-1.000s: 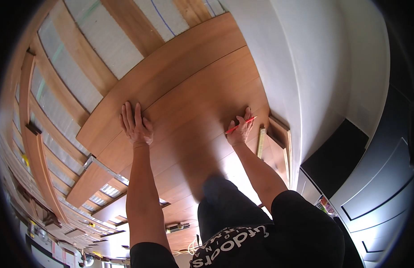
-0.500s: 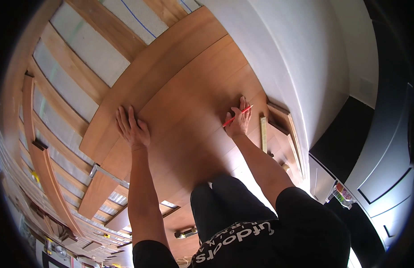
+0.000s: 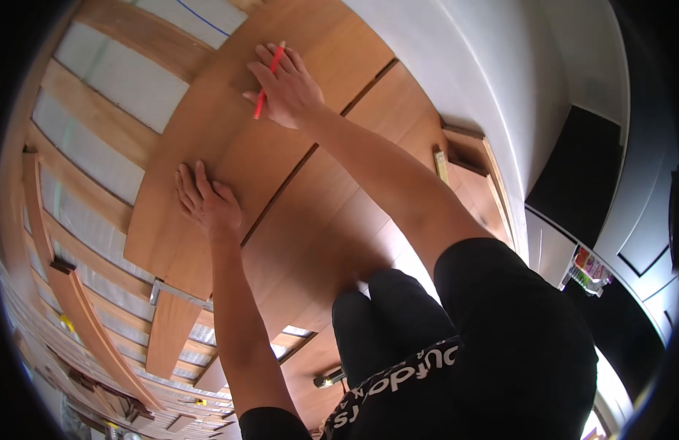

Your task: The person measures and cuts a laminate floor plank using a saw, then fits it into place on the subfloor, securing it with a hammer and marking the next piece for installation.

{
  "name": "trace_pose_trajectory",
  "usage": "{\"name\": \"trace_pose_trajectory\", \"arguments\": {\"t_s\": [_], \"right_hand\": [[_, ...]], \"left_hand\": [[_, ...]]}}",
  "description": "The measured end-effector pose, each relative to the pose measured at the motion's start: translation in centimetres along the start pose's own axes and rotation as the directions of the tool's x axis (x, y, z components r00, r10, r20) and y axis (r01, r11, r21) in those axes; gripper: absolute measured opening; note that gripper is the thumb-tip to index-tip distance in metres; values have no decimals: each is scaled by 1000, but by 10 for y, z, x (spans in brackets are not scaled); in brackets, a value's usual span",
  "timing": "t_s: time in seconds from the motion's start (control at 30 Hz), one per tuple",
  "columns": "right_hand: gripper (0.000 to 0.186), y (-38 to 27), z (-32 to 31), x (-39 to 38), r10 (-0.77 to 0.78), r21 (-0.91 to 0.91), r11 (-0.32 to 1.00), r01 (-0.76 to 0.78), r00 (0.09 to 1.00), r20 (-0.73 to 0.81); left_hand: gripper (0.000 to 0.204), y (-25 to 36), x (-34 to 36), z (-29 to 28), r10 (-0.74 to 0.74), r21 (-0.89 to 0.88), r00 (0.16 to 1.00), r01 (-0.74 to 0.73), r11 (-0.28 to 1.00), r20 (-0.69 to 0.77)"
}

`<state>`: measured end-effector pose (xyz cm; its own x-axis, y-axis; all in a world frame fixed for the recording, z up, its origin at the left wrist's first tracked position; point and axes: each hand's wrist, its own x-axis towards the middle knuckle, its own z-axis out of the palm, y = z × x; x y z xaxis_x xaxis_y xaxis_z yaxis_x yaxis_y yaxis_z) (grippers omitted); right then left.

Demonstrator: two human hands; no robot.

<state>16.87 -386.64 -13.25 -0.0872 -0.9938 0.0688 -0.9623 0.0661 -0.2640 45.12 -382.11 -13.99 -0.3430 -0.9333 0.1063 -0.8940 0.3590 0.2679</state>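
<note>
My left hand lies on a brown wooden floorboard, its fingers spread and nothing in them. Farther along the same stretch of boards, my right hand rests with a red pencil held across its fingers. The pencil's pale tip points away from me. A dark gap runs between these outer boards and the laid boards nearer my knees. The gap passes under my right forearm.
Wooden battens over a grey subfloor extend at the left. A white wall curves along the right, with upright wood pieces beside it. Short board offcuts and a long narrow strip lie at lower left. Black cabinets stand far right.
My right hand has moved left and forward with the pencil, onto the outer boards. A dark gap has opened between those boards and the nearer ones. My left hand stays on the boards.
</note>
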Motion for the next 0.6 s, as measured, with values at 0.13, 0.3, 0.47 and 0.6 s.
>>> {"name": "trace_pose_trajectory", "arguments": {"t_s": [0.13, 0.3, 0.47, 0.6], "right_hand": [[51, -2, 13, 3, -46, 56, 997, 54, 990, -133], [48, 2, 4, -9, -66, 150, 985, 90, 985, -159], [51, -16, -28, -165, 494, 859, -335, -388, 704, 510], [51, 18, -36, -338, 761, 794, 134, -594, 575, 301]], "left_hand": [[51, -3, 7, -5, -14, 15, 1000, 14, 1000, 8], [51, -4, 11, 2, -29, -2, 999, 29, 1000, -34], [50, -25, -2, -10, -114, 1, 993, 114, 993, 36], [39, 7, -3, -33, -9, 160, 999, 3, 987, 39]]}}
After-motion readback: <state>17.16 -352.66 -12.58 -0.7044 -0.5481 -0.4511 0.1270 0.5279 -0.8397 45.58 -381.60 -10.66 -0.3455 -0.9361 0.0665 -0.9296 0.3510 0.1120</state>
